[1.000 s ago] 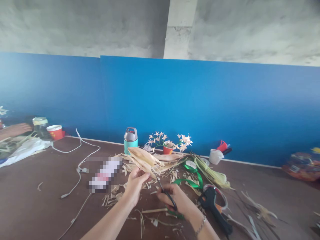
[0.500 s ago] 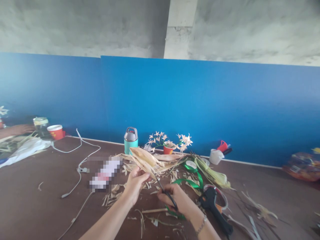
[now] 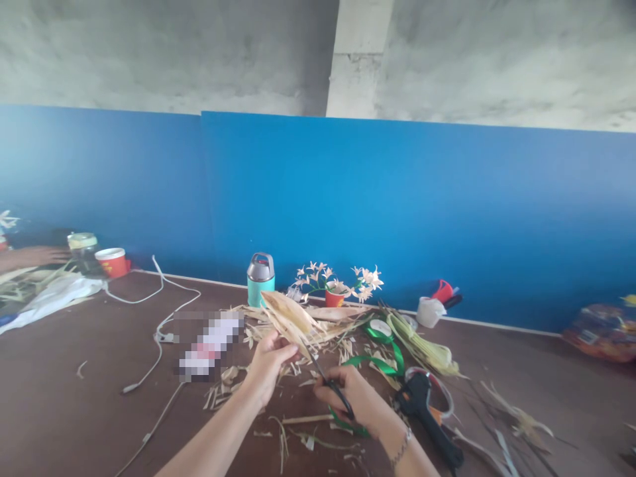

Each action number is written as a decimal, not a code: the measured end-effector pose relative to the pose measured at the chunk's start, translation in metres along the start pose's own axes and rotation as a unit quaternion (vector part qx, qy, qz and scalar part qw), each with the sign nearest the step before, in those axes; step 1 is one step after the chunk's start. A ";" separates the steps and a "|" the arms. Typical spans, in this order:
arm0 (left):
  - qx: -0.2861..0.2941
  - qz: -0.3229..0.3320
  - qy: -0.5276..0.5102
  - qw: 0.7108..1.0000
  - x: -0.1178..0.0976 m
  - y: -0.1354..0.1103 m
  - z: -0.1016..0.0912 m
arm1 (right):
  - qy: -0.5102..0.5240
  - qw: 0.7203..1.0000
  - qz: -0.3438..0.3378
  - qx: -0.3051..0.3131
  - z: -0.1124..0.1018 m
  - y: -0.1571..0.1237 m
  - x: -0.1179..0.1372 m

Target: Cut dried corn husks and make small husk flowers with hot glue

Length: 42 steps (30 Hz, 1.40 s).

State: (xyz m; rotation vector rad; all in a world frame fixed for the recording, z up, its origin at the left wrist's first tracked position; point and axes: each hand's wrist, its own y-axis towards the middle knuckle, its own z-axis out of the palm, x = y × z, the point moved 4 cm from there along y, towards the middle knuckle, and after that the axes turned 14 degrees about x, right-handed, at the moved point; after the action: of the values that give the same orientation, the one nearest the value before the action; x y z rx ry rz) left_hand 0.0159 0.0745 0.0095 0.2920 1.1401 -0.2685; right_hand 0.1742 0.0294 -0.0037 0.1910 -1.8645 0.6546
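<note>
Between thumb and fingers, my left hand (image 3: 272, 364) pinches a dried corn husk (image 3: 287, 313), pale tan and cupped, its pointed tip up and to the left. My right hand (image 3: 350, 395) is closed around dark-handled scissors (image 3: 334, 389). Their blades reach up-left to the husk's lower end, close to my left fingertips; whether they are cutting into it I cannot tell. Husk scraps (image 3: 233, 384) litter the brown table beneath and around both hands. Behind the held husk lie more husk pieces (image 3: 340, 313).
Right of my hands lie a black glue gun (image 3: 422, 411), a tape roll (image 3: 447, 395), green ribbon (image 3: 385, 364) and a husk bundle (image 3: 422, 344). Behind stand a teal flask (image 3: 261, 291) and husk flowers (image 3: 366, 281) in a red cup. White cables (image 3: 158, 331) run left; another person's hand (image 3: 37, 257) is far left.
Almost nothing differs. The husk in my left hand has shifted very slightly, while the scissors stay at its lower end.
</note>
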 end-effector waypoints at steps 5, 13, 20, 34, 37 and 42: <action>0.004 -0.012 0.004 1.000 0.000 0.001 -0.002 | -0.019 1.000 -0.021 -0.002 -0.001 0.001 -0.002; 0.017 -0.028 0.044 0.998 -0.004 0.001 -0.003 | -0.045 0.999 -0.015 -0.006 -0.005 0.002 -0.011; 0.039 -0.023 0.095 0.994 -0.008 0.004 -0.005 | -0.063 0.998 -0.019 0.011 -0.006 0.001 -0.012; 0.088 -0.038 0.166 0.981 -0.017 0.001 -0.002 | -0.069 0.997 -0.011 0.019 -0.007 -0.006 -0.006; 0.075 -0.043 0.164 0.983 -0.020 -0.002 -0.001 | -0.075 0.997 -0.014 0.020 -0.007 -0.004 -0.007; 0.082 -0.036 0.153 0.984 -0.020 -0.002 0.000 | -0.070 0.997 -0.020 0.023 -0.006 -0.005 -0.006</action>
State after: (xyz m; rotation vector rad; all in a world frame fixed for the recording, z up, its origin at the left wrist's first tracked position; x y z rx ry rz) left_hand 0.0075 0.0743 0.0281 0.4500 1.4367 -0.3916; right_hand 0.1840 0.0273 -0.0062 0.3100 -1.9747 0.6700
